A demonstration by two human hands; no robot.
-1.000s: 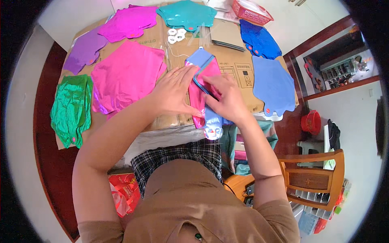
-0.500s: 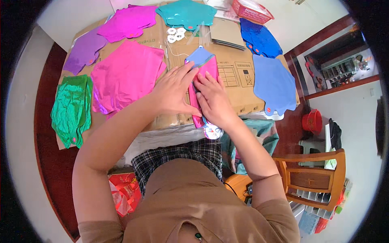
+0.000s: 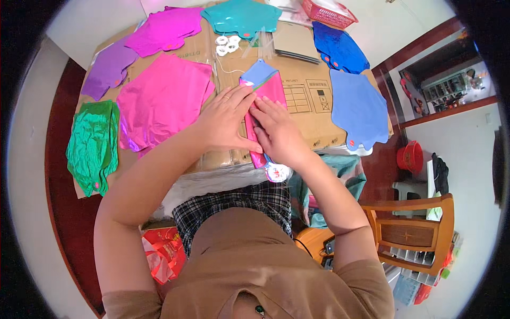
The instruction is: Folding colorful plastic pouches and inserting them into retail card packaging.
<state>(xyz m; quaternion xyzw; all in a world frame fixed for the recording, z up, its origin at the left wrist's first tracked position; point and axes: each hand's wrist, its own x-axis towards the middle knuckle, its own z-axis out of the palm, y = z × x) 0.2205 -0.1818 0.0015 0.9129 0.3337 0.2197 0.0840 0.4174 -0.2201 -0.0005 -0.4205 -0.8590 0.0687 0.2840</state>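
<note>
A flat folded strip of pink and blue foil, which looks like flat foil balloons (image 3: 270, 85), lies lengthwise in front of me on the cardboard-covered table. My left hand (image 3: 226, 118) rests on its left edge, fingers stretched out flat and thumb spread toward the near end. From the right, my right hand (image 3: 280, 130) lies over the strip with its fingers extended, the tips close to the left hand's. Both palms hide the middle of the strip. At its near end, by my right wrist, sits a round white piece with coloured print (image 3: 277, 172).
Flat foil balloon stacks surround the strip: pink (image 3: 164, 101), green (image 3: 93, 141), purple (image 3: 109, 69), magenta (image 3: 164, 29), teal (image 3: 241, 18), dark blue (image 3: 340, 48) and light blue (image 3: 359, 106). Several small white rolls (image 3: 227, 45) and a red basket (image 3: 330, 14) stand farther back. A wooden chair (image 3: 411, 234) is at right.
My right hand's fingers have shifted slightly left, nearer the left hand's fingertips. Both hands stay on the folded strip, and the whole view has moved a little.
</note>
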